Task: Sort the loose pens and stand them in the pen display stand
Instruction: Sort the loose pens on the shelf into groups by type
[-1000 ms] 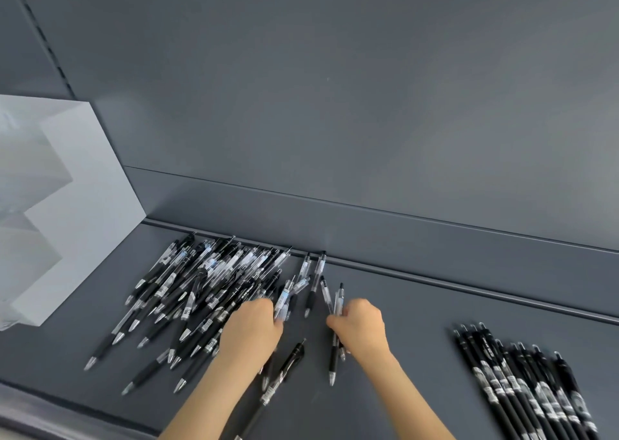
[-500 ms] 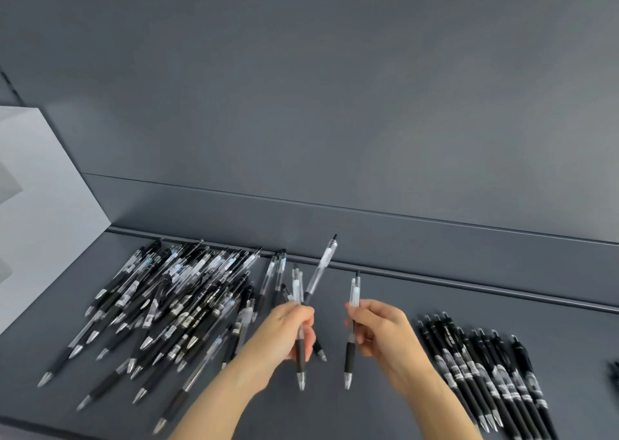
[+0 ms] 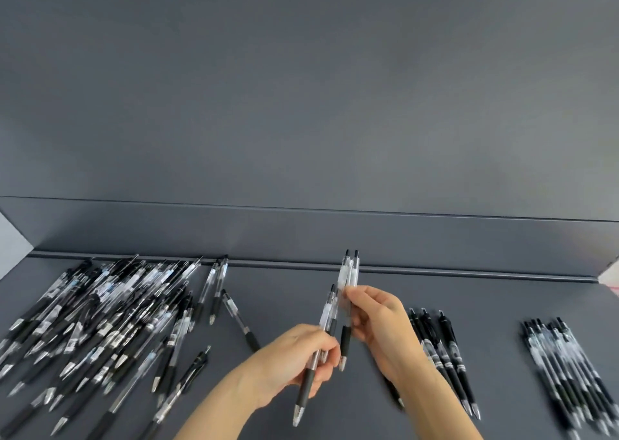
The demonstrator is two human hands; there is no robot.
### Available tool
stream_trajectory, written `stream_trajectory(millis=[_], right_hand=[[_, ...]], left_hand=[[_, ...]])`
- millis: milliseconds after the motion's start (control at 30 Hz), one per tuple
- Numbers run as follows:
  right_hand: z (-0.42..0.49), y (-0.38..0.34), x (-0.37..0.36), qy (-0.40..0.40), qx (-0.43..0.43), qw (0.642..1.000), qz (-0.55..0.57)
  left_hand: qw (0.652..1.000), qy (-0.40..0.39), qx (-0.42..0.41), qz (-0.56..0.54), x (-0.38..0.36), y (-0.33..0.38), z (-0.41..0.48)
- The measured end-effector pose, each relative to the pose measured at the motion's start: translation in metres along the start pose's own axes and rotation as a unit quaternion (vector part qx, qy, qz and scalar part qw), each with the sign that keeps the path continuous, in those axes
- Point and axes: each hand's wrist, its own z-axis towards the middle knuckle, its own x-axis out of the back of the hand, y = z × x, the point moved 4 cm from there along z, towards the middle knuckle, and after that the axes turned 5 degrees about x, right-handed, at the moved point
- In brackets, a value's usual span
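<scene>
Two clear pens (image 3: 349, 272) stand upright in the right hand (image 3: 382, 325), pinched between thumb and curled fingers. The left hand (image 3: 291, 362) pinches a second bunch (image 3: 307, 381), tips down, just beside them. Both hands hover over the gray shelf (image 3: 301, 292). The loose pile (image 3: 110, 322) lies at left; a black row (image 3: 447, 356) and a blurred row (image 3: 566, 372) lie at right.

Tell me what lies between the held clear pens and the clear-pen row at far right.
Only the row of black pens lies flat between them, beside the right hand. The held clear pens look raised, so they could likely pass over it.
</scene>
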Motion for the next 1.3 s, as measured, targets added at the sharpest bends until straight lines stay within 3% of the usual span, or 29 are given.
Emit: stream_trajectory(millis=[300,467,600,800,1000,1200,1300], right_hand=[[-0.013,-0.012,0.044,-0.042,-0.006,0.999,-0.001],[-0.021,-0.022,0.074,-0.055,-0.018,0.998,0.036],[-0.027,-0.021,0.096,-0.059,-0.017,0.998,0.02],[-0.032,-0.019,0.141,0.017,0.01,0.997,-0.068],[-0.04,-0.018,0.177,0.029,0.006,0.994,-0.107],[-0.047,-0.014,0.206,0.07,-0.006,0.993,-0.095],[-0.051,-0.016,0.228,0.109,-0.017,0.99,-0.088]], left_hand=[[0.993,-0.014,-0.021,0.117,-0.033,0.003,0.025],[0.997,0.055,-0.037,-0.025,-0.035,0.009,0.04],[0.997,0.057,-0.045,-0.031,-0.065,0.022,0.062],[0.997,0.056,-0.05,0.008,-0.109,0.032,0.088],[0.999,0.038,-0.023,0.008,-0.139,0.033,0.109],[1.0,0.015,-0.007,0.005,-0.164,0.028,0.126],[0.998,0.055,0.003,-0.035,-0.173,0.026,0.136]])
